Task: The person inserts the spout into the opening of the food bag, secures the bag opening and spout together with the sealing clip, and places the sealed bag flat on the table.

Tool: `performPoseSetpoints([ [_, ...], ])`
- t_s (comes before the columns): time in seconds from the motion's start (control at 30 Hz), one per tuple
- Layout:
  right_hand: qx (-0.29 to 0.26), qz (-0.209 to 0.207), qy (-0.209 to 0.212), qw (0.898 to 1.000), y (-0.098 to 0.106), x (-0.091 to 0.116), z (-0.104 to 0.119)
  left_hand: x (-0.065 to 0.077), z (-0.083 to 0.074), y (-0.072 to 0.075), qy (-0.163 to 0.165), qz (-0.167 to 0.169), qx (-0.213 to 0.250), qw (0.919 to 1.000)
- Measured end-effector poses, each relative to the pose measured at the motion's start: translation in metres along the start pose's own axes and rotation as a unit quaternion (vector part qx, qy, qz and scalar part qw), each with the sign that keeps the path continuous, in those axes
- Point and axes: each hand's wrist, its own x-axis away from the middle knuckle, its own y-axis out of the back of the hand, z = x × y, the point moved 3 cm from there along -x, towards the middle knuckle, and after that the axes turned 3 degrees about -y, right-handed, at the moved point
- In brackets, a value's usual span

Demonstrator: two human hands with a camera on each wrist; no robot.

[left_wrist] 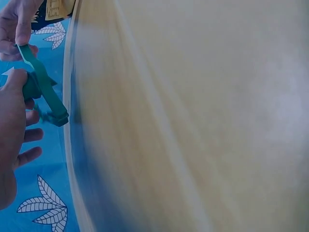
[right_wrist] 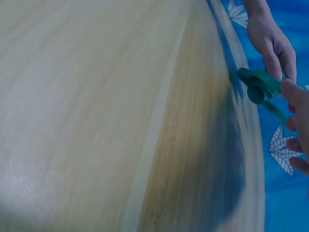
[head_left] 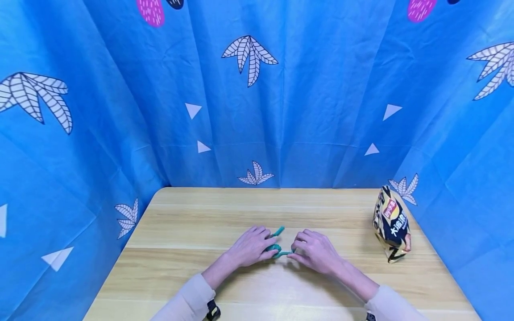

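Between my two hands is a green strip, flat and bent, with a thick round part and a short loose end. I cannot tell exactly what kind of thing it is. The left hand pinches the round part between thumb and fingers. With thumb and fingertips, the right hand grips the strip's other end. A short stretch of green spans the gap between the hands in the head view. In the right wrist view the round green part shows just beyond the right thumb. Fingers hide some of the strip.
A black and gold chip bag stands upright at the right side of the wooden table. Blue curtains with leaf prints surround the table at the back and both sides.
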Motion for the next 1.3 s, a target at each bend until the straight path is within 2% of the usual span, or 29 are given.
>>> performPoseSetpoints([
  [0.17,-0.015,0.000,-0.004,1.000,0.001,0.000,0.004,0.001,0.001,0.000,0.001,-0.008,-0.005,1.0000],
  [0.43,-0.045,0.002,-0.023,0.999,0.003,0.002,0.009,0.002,0.000,0.001,0.004,0.001,-0.012,0.9999],
  [0.63,-0.055,-0.001,-0.027,0.998,0.004,-0.001,0.010,0.002,-0.001,0.004,0.002,-0.012,-0.010,0.9999],
  [1.0,-0.076,0.001,-0.037,0.996,0.001,-0.001,0.013,0.008,0.002,0.008,0.010,-0.017,0.014,0.9997],
  [1.3,-0.064,0.015,-0.046,0.997,-0.002,-0.002,0.013,0.013,0.008,0.015,0.027,-0.027,0.029,0.9988],
])
